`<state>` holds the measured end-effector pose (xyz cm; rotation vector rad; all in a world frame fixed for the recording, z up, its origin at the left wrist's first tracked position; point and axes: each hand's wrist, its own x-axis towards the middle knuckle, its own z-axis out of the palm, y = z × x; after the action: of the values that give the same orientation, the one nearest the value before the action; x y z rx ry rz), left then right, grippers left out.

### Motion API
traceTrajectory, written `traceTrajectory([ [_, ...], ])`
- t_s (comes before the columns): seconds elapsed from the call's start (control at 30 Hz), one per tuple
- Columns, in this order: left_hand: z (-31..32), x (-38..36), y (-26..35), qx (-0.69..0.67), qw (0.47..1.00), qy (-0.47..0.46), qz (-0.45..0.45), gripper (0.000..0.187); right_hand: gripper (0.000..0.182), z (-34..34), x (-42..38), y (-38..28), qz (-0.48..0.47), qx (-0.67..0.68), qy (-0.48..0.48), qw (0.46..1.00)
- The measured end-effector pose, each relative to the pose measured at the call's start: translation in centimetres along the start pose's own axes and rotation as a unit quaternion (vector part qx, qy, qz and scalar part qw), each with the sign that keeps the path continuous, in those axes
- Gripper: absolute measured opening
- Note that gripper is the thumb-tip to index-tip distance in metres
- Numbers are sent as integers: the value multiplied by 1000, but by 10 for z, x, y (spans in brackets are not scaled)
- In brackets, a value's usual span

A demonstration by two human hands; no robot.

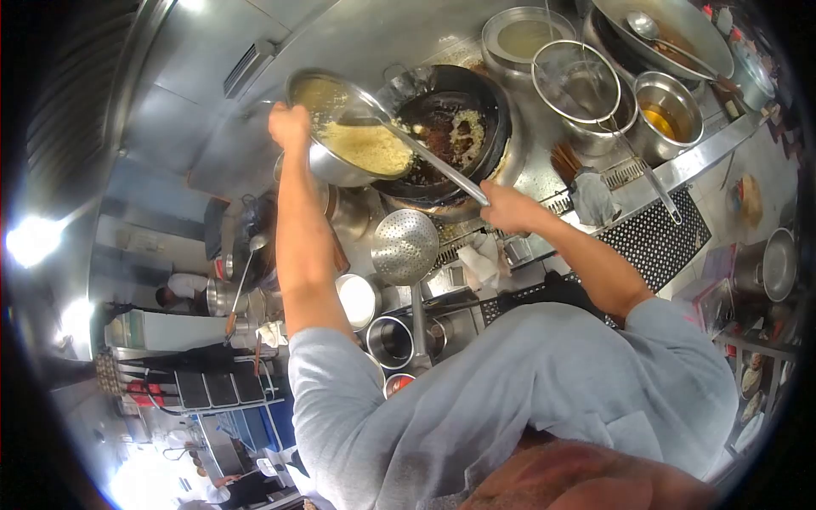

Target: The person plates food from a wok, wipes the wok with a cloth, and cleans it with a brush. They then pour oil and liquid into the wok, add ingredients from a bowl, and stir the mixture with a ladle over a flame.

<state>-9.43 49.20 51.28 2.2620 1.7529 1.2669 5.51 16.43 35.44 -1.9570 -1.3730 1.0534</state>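
My left hand (pixel 290 126) is closed on the rim of a steel bowl (pixel 340 176), which tilts toward a dark wok (pixel 497 127). Pale yellow crumbly food (pixel 367 146) fills the bowl's lower side, and some of it lies in the wok. In my right hand (pixel 508 208) is the end of a long metal ladle handle (pixel 442 166). The ladle's head reaches into the bowl and is partly hidden.
A perforated skimmer (pixel 405 246) lies in front of the wok. At the right are a wire strainer (pixel 577 115) over a pot, a pot of yellow oil (pixel 669 119) and a large pan (pixel 710 51). Two people (pixel 183 289) (pixel 223 491) are in the background at left.
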Motion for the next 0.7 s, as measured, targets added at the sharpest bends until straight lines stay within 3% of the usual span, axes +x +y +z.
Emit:
traceTrajectory([
  [0.03, 1, 2, 0, -1, 1000, 0, 0, 19, 34, 9, 4, 9, -22, -11, 35, 999],
  [0.17, 1, 1, 1, -40, 999, -5, -16, 17, 32, -19, -8, -10, 2, -1, -26, 1000],
  [0.2, -1, -1, 0, -53, 998, 0, -18, 17, 29, -3, -7, 2, -30, 6, 25, 999],
  [0.3, 1, 9, -6, -30, 999, -2, -15, 17, 26, 11, -15, 7, -50, 56, 26, 997],
  [0.33, 2, 7, -6, -29, 999, -7, -14, 17, 26, -8, -23, -6, 49, 84, -97, 990],
  [0.37, 2, 6, -2, -19, 1000, -14, -19, 18, 26, -6, -24, -3, 52, 86, -96, 990],
  [0.43, 2, 13, -5, -11, 999, -14, -27, 18, 25, 5, -17, 11, -33, 45, 3, 998],
  [0.47, 6, 19, -12, -4, 1000, -7, -19, 18, 25, 40, 1, 47, -159, 26, 107, 981],
  [0.5, 8, 21, -11, 0, 1000, 1, -10, 18, 25, 36, 0, 43, -158, 26, 110, 981],
  [0.57, 8, 19, -6, -3, 1000, -7, -5, 18, 25, 22, -8, 26, -37, 46, -14, 998],
  [0.6, 5, 18, -3, -4, 1000, -10, -3, 18, 25, 4, -15, 6, -12, 53, -11, 998],
  [0.63, 2, 17, -1, -5, 1000, -6, -2, 18, 25, 13, -5, 14, -15, 52, -9, 999],
  [0.7, 5, 11, 3, -25, 999, 22, 13, 19, 26, 36, 12, 29, -119, 9, 100, 988],
])
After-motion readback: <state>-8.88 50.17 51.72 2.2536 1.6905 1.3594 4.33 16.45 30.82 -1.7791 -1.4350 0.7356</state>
